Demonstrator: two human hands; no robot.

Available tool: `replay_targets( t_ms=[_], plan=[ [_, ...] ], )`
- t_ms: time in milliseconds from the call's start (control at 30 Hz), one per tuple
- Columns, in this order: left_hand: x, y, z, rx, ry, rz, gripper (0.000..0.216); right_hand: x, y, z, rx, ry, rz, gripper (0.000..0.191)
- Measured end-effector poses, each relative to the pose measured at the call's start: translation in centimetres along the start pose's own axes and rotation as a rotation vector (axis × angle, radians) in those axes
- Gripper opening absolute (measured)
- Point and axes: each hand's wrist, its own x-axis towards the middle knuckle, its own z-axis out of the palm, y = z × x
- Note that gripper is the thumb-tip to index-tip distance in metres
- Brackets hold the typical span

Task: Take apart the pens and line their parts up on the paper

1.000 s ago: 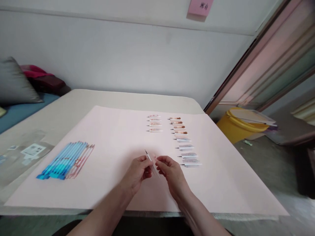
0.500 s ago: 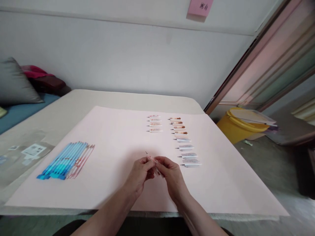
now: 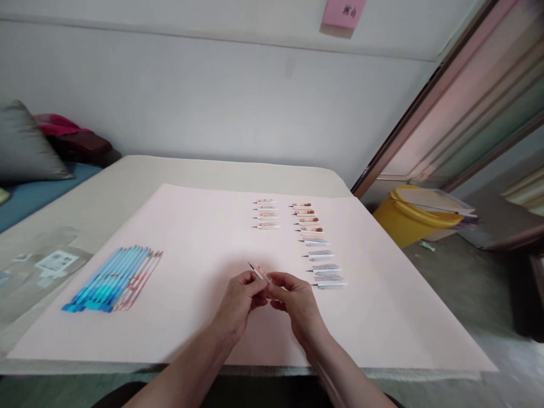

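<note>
My left hand (image 3: 240,300) and my right hand (image 3: 295,300) meet over the near middle of a pale pink sheet (image 3: 204,226). Both pinch one short pen piece (image 3: 258,273) whose thin dark tip sticks out up and to the left. To the left on the sheet lies a bundle of blue and pink pen barrels (image 3: 113,277). Further back lie two columns of short pen pieces: a short column (image 3: 266,215) and a longer column (image 3: 317,243) that ends just right of my right hand.
The sheet covers a beige table (image 3: 127,170). Clear plastic packaging (image 3: 42,266) lies on its left side. A yellow bin (image 3: 408,218) with a lid stands on the floor at the right. Cushions (image 3: 25,141) rest at far left. A pink note (image 3: 343,12) hangs on the wall.
My hands have drawn closer together around the pen piece. Less of the piece shows now; only its tipped end pokes out above my fingers.
</note>
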Motion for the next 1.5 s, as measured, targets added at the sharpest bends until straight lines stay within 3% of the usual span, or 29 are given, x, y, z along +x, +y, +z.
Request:
replay_targets(
  t_ms=[300,500,700,933,1267,1500],
  plan=[
    [0.2,0.7,-0.4,0.131,-0.003,0.018,0.018,-0.1,-0.7,-0.3,-0.096,-0.075,-0.059,0.028],
    [-0.1,2.8,-0.7,0.359,0.024,0.118,0.050,-0.2,-1.0,-0.5,-0.154,-0.079,-0.071,0.029],
    [0.2,3.3,-1.4,0.465,-0.024,0.135,0.022,0.3,-0.9,-1.0,-0.152,-0.052,-0.077,0.032],
    [0.6,2.5,-1.4,0.383,0.052,0.126,0.022,0.8,-0.7,-1.4,-0.104,-0.002,-0.125,0.030],
    [0.7,2.2,-1.7,0.336,0.027,0.134,0.020,1.0,-1.0,-1.4,-0.111,0.001,-0.142,0.028],
    [1.2,2.2,-1.9,0.280,0.084,0.174,0.023,1.2,-1.2,-1.5,-0.113,0.073,-0.150,0.041]
  ],
)
